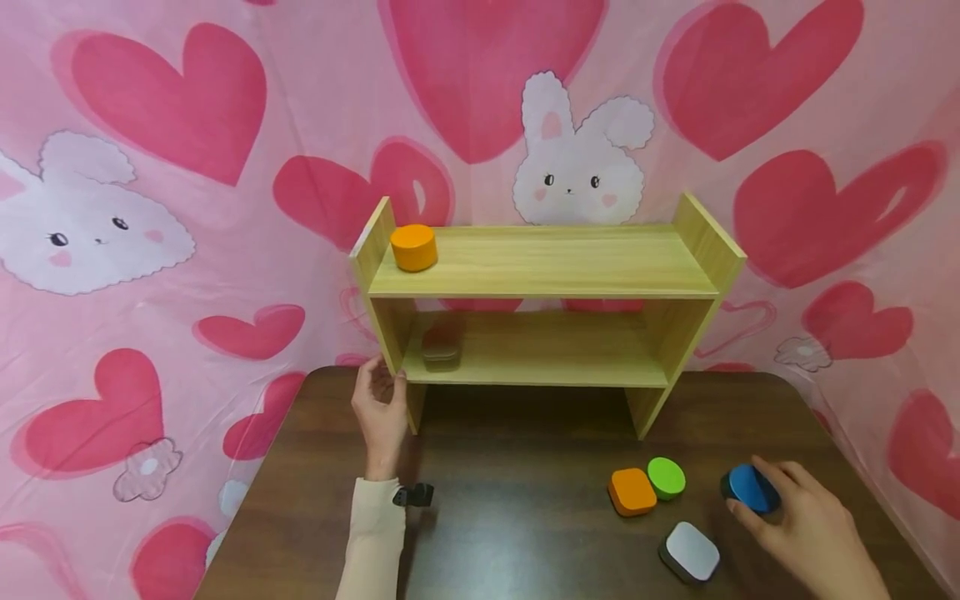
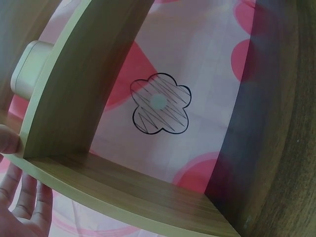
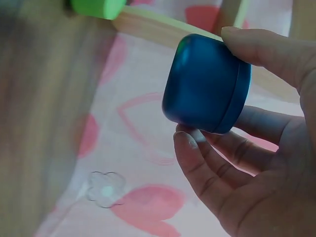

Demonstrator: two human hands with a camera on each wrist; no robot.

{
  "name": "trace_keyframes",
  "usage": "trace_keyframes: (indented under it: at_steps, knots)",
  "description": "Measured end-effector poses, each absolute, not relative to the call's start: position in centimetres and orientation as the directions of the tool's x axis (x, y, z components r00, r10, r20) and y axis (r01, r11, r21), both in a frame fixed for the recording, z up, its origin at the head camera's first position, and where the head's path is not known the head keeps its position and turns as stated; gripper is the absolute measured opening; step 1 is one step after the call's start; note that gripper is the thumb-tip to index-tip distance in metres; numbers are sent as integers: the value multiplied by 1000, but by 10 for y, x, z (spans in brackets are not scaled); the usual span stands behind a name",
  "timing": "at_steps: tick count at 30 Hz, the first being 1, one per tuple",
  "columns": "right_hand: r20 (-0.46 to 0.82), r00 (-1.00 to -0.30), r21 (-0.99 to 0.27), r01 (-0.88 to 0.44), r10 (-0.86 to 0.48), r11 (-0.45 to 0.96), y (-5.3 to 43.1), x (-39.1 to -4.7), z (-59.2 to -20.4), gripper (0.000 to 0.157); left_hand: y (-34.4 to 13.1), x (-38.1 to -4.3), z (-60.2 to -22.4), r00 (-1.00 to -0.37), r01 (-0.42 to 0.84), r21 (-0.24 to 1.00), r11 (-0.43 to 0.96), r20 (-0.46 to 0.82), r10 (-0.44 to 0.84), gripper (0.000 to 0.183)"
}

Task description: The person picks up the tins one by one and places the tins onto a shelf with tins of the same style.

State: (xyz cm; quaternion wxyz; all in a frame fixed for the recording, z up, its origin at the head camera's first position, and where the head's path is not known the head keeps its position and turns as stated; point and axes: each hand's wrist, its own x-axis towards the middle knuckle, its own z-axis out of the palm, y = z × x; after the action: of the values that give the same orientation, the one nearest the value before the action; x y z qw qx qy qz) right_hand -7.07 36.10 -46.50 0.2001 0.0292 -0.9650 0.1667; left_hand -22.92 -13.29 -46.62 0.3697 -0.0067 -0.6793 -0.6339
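My right hand pinches a small blue round tin over the right side of the table. In the right wrist view the blue tin is tilted, a lid seam near one end, with the thumb on one side and fingertips under the other. My left hand grips the left side of a two-tier wooden shelf at the lower board's level. The left wrist view has the thumb on one face of the shelf's panel and the fingers on the other.
Atop the shelf's left end stands an orange round tin; below it, a dark reddish rounded tin. An orange square tin, a green round tin and a white-topped tin lie on the table. Behind hangs a pink cloth.
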Motion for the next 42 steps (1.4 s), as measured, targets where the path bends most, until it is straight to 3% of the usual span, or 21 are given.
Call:
trace_keyframes:
  at_steps: [12, 42]
  knots:
    - [501, -862, -241, -225, -78, 944, 340, -82, -435, 72, -132, -224, -460, -722, 472, 861, 189, 501, -478, 28]
    - [577, -797, -211, -354, -176, 911, 318, -85, -399, 73, -131, -224, -457, -716, 501, 849, 171, 517, -469, 30]
